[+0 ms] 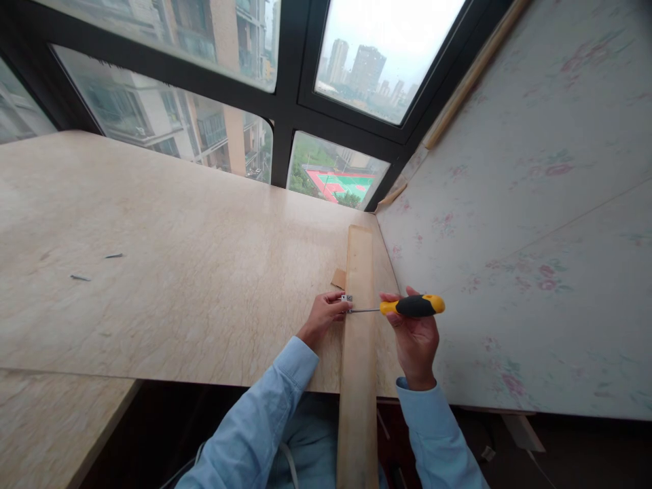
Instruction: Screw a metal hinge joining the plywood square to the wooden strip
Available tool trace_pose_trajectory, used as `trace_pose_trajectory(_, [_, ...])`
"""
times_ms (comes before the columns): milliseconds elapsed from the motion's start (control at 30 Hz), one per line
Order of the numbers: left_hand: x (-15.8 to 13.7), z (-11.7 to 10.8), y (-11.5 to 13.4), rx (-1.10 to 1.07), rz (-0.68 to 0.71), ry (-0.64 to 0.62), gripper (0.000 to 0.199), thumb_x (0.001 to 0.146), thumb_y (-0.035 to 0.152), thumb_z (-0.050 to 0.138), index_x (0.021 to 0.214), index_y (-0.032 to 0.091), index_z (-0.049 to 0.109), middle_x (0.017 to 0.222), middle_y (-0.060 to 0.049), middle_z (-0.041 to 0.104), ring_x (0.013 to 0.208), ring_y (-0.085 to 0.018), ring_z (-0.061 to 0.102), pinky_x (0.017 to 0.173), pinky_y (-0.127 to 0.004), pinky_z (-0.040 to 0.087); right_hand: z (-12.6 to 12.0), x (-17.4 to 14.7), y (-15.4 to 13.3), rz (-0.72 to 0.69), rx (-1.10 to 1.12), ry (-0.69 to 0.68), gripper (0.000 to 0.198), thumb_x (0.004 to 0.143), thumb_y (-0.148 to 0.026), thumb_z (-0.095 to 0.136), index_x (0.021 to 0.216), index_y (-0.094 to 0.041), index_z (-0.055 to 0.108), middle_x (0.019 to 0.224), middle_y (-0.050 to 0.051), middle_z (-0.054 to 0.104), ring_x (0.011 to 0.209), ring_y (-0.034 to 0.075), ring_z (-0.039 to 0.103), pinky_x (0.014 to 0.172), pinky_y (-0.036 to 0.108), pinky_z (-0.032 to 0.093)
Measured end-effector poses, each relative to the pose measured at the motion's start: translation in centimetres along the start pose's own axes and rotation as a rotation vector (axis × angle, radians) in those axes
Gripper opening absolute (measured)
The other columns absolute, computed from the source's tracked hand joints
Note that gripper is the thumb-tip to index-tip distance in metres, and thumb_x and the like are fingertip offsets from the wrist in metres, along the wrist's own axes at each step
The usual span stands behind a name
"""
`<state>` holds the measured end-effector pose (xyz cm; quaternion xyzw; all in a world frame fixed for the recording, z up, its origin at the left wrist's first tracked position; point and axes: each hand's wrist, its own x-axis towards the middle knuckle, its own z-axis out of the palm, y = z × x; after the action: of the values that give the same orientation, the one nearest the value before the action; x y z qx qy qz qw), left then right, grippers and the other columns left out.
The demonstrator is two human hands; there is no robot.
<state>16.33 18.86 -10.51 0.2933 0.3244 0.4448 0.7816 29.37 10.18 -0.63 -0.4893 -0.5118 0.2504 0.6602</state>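
My right hand (pixel 418 339) is closed around a yellow and black screwdriver (pixel 415 305), held nearly level with its shaft pointing left. The shaft crosses above a long wooden board (pixel 359 353), and its tip reaches the board's left edge. There, the fingers of my left hand (pixel 326 312) pinch a small silver metal bracket (pixel 347 299). Whether a screw sits at the screwdriver's tip is too small to tell. Under the board's left side, a small brown piece (pixel 338 278) sticks out beside my left fingers.
The board lies on a beige marble-patterned windowsill (pixel 204 292) and overhangs its front edge toward me. Two screws (pixel 115 256) lie at the far left. A dark-framed window (pixel 285 109) stands behind, and a floral-papered wall (pixel 519 272) rises close on the right.
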Motion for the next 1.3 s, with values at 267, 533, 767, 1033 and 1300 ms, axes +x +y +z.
trace_pose_trajectory(267, [0.0,0.1,0.1,-0.004,-0.012,0.0,0.052,0.055,0.028,0.089,0.102,0.012,0.073,0.098,-0.013,0.072,0.075,-0.017,0.066,0.062,-0.025,0.051,0.0,0.0,0.2,-0.003,0.009,0.008,0.048,0.082,-0.027,0.075,0.126,-0.029,0.055,0.105,0.004,0.074,0.102,0.025,0.069,0.095,0.051,0.05])
trace_pose_trajectory(533, [0.0,0.1,0.0,-0.007,-0.017,0.009,0.052,0.055,0.027,0.089,0.102,0.011,0.072,0.096,-0.011,0.072,0.074,-0.017,0.066,0.061,-0.026,0.051,0.1,-0.2,0.1,-0.007,-0.001,-0.014,0.051,0.081,-0.029,0.075,0.128,-0.027,0.055,0.105,0.006,0.074,0.103,0.025,0.069,0.096,0.052,0.05])
trace_pose_trajectory(767, [-0.3,0.4,0.4,-0.002,-0.016,0.034,0.05,0.055,0.027,0.089,0.099,0.012,0.073,0.091,-0.01,0.072,0.07,-0.016,0.065,0.059,-0.025,0.05,0.3,-0.2,0.3,-0.096,-0.088,-0.074,0.049,0.077,-0.021,0.079,0.121,-0.028,0.059,0.101,0.004,0.075,0.097,0.025,0.07,0.093,0.054,0.054])
trace_pose_trajectory(1033, [-0.3,0.3,0.4,0.011,-0.016,0.018,0.046,0.056,0.029,0.089,0.097,0.013,0.073,0.09,-0.009,0.072,0.07,-0.015,0.064,0.058,-0.024,0.049,0.2,-0.3,0.4,-0.144,-0.179,-0.105,0.048,0.077,-0.019,0.079,0.12,-0.025,0.061,0.102,0.005,0.074,0.095,0.025,0.071,0.093,0.051,0.056])
trace_pose_trajectory(1300, [-0.4,0.4,0.5,0.012,-0.007,0.024,0.048,0.054,0.031,0.09,0.094,0.012,0.072,0.087,-0.007,0.07,0.07,-0.015,0.063,0.058,-0.024,0.049,-0.2,-1.1,-0.9,-0.266,-0.271,-0.321,0.044,0.083,-0.012,0.069,0.123,-0.03,0.061,0.108,0.004,0.072,0.102,0.024,0.069,0.092,0.047,0.057])
